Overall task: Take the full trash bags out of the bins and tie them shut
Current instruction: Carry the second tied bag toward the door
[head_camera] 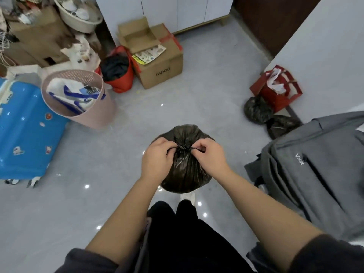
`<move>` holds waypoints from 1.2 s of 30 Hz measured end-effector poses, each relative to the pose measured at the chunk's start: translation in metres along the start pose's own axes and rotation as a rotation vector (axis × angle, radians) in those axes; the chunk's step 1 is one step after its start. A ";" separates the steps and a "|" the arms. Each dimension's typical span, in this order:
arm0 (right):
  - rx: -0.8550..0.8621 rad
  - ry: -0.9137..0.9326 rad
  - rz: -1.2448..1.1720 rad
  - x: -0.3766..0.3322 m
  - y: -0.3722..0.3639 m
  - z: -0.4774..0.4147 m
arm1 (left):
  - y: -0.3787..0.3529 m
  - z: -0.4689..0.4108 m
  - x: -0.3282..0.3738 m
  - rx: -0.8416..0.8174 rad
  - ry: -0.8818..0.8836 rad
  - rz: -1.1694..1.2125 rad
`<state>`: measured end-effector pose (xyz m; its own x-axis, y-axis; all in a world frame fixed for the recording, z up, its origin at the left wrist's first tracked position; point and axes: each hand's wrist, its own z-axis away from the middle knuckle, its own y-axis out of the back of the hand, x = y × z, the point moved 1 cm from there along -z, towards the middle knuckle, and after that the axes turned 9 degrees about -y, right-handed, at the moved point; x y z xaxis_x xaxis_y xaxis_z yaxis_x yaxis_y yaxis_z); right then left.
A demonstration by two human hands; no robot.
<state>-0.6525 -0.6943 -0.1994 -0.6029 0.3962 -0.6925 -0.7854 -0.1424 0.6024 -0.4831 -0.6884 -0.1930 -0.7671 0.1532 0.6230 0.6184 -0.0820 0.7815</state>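
Both hands pinch the knot atop a black trash bag

Left hand (156, 157) and right hand (209, 155) each grip a knot end on the trash bag (185, 174), above grey floor (98, 154); pink bin (78, 97) far left, grey backpack (315, 170) right, two tied bags (258, 110) beyond.

Cardboard box (157, 77): I am reading "rapoo" in grey print on its front side.
Grey backpack (315, 184): I am seeing short white lettering, turned sideways, and not making it out.
Sheet on the box (149, 54): print too blurred.
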 end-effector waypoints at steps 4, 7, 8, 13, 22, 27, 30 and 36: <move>0.064 -0.005 -0.014 -0.016 0.044 -0.070 | -0.006 -0.087 0.019 -0.017 -0.054 0.010; 0.110 -0.037 -0.019 -0.021 0.072 -0.124 | -0.019 -0.158 0.028 -0.081 -0.107 -0.008; 0.127 -0.050 -0.016 -0.022 0.080 -0.143 | -0.024 -0.181 0.031 -0.103 -0.118 -0.015; 0.197 -0.142 -0.024 -0.025 0.126 -0.231 | -0.053 -0.300 0.046 -0.222 -0.211 -0.024; 0.300 -0.276 -0.101 0.011 0.225 -0.340 | -0.125 -0.464 0.116 -0.443 -0.444 -0.122; 0.356 -0.343 -0.120 0.080 0.293 -0.387 | -0.211 -0.527 0.182 -0.550 -0.540 -0.164; 0.354 -0.398 -0.104 0.136 0.333 -0.412 | -0.276 -0.549 0.221 -0.621 -0.561 -0.187; 0.279 -0.544 -0.066 0.263 0.394 -0.469 | -0.425 -0.586 0.283 -0.798 -0.566 -0.261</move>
<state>-1.1857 -1.0713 -0.3301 -0.3388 0.8126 -0.4743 -0.7082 0.1117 0.6972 -1.0631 -1.1875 -0.3296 -0.5398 0.6879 0.4851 -0.0103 -0.5817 0.8134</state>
